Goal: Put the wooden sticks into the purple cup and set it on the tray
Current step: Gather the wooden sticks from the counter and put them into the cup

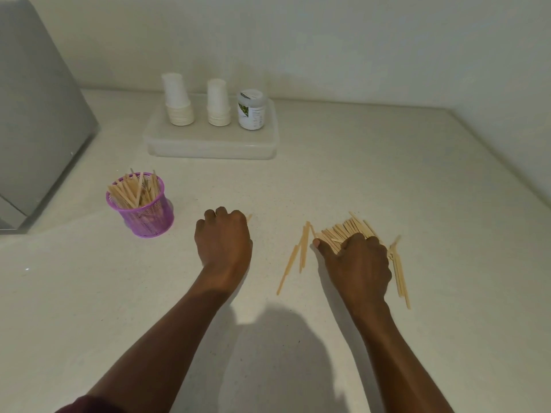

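Observation:
A purple mesh cup (143, 211) stands upright on the white counter at the left, with several wooden sticks standing in it. My left hand (223, 238) rests on the counter as a closed fist to the right of the cup; a stick tip pokes out at its far side. My right hand (356, 259) lies on a pile of loose wooden sticks (343, 231), fingers curled over them and thumb stretched left. More sticks (301, 251) lie loose to the left of that hand and others (399, 275) to its right. The clear tray (208, 146) sits behind.
On the tray stand two stacks of white paper cups (178, 99), (218, 102) and a white jar (252, 110). A grey appliance (35, 120) fills the left side. White walls close off the back and right of the counter.

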